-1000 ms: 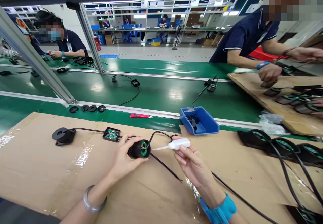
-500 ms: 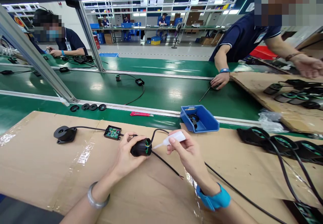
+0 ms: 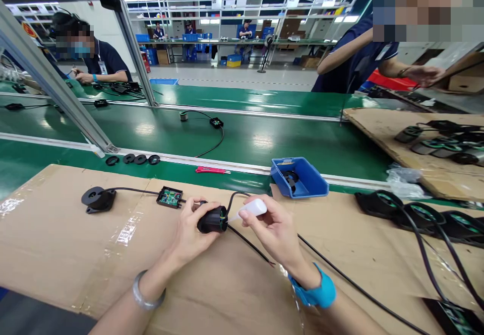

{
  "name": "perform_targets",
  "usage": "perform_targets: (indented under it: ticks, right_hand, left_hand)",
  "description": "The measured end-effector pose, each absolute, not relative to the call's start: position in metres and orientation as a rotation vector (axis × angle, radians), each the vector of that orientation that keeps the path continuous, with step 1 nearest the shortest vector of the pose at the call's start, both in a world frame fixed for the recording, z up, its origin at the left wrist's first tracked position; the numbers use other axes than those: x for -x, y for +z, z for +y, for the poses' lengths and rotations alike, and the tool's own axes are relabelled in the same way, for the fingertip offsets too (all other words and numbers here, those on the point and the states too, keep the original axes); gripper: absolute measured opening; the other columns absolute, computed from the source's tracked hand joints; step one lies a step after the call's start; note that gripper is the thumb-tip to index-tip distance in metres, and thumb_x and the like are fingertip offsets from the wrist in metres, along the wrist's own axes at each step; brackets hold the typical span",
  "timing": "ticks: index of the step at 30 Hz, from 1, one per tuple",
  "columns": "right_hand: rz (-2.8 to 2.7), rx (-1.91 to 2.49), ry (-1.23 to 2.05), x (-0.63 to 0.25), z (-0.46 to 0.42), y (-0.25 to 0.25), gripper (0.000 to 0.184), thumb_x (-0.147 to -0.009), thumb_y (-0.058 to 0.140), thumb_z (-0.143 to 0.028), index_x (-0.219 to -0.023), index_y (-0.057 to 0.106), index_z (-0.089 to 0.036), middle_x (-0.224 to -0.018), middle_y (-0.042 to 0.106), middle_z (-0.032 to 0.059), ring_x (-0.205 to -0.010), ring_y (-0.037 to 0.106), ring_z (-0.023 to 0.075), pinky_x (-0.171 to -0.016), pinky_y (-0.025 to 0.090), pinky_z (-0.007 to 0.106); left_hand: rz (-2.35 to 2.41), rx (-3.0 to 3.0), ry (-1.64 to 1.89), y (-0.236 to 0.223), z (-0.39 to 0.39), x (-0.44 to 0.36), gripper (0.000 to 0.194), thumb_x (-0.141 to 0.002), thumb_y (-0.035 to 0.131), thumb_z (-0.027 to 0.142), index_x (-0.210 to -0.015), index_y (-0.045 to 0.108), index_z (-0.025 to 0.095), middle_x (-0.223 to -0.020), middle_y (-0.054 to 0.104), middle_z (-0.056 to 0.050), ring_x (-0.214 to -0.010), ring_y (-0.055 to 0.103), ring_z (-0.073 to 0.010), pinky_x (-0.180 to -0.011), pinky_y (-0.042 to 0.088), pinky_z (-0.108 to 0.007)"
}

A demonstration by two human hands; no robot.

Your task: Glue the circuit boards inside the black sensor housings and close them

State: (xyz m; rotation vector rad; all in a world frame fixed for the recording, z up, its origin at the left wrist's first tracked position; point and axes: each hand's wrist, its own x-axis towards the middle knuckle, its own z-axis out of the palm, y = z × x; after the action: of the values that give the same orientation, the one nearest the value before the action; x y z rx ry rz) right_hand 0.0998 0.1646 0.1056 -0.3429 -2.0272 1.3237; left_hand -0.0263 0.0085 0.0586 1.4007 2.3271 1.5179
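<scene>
My left hand [image 3: 189, 234] grips a black cylindrical part [image 3: 212, 219] lying on its side on the cardboard sheet [image 3: 56, 254]. Its open end, with green and coloured wiring, faces right. My right hand [image 3: 272, 231] pinches a small white squeeze bottle [image 3: 251, 208], and the bottle's thin nozzle touches that open end. A black cable [image 3: 340, 277] trails from the part toward the lower right. A short lead links the part to a small open black box with a green circuit board [image 3: 170, 197], and from there to a round black disc [image 3: 96, 199].
A blue bin [image 3: 300, 178] stands just beyond my hands, with a red knife [image 3: 212, 170] and several black rings [image 3: 132, 159] along the conveyor rail. Stacked black parts [image 3: 416, 216] lie at the right. One wired unit [image 3: 215, 122] rides the green belt. Co-workers stand across the belt.
My right hand brought the bottle leftward until its nozzle met the part's open end. The co-worker at upper right pulled an arm off the belt. The unit on the belt drifted right.
</scene>
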Motion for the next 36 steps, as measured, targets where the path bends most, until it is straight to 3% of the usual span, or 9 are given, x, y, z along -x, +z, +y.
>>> perform_targets:
  ticks: [13, 36]
  right_hand:
    - [-2.145, 0.127, 0.926, -0.098, 0.16, 0.117, 0.01, -0.089, 0.066, -0.027, -0.081, 0.062, -0.023, -0.071, 0.063, 0.0015, -0.061, 0.058, 0.015, -0.053, 0.049, 0.026]
    - [-2.16, 0.1, 0.933, -0.098, 0.159, 0.111, 0.005, -0.091, 0.062, -0.023, -0.086, 0.06, -0.024, -0.076, 0.064, 0.0016, -0.066, 0.06, 0.0171, -0.061, 0.047, 0.029]
  left_hand:
    - [2.336, -1.424, 1.512, 0.057, 0.008, 0.027, 0.055, -0.067, 0.082, 0.016, -0.117, 0.067, 0.03, -0.111, 0.052, -0.006, -0.108, 0.06, -0.0247, -0.093, 0.054, -0.04]
    - [2.346, -1.417, 1.532, 0.059, 0.009, 0.027, 0.055, -0.064, 0.081, 0.012, -0.116, 0.068, 0.028, -0.11, 0.053, -0.006, -0.108, 0.059, -0.0247, -0.092, 0.054, -0.039]
